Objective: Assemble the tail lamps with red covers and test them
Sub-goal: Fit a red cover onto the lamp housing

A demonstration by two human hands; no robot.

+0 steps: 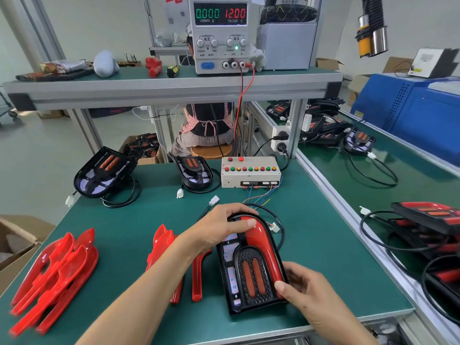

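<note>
A black tail lamp (245, 275) lies on the green mat in front of me, with a red cover (261, 242) set along its right side and top curve. My left hand (224, 227) presses down on the top of the cover and lamp. My right hand (302, 287) grips the lamp's lower right corner, thumb on the cover's end. Loose red covers lie in a pile (53, 272) at the left, and more red covers (196, 277) show under my left forearm. Two bare black lamps, a larger lamp (104, 171) and a smaller lamp (194, 171), stand at the back.
A test box (250, 171) with coloured buttons sits behind the lamp, coloured wires trailing toward it. A power supply (220, 33) on the upper shelf reads 0.000 and 12.00. Finished lamps (430, 225) with cables are stacked on the right bench. A cardboard box (17, 240) stands at left.
</note>
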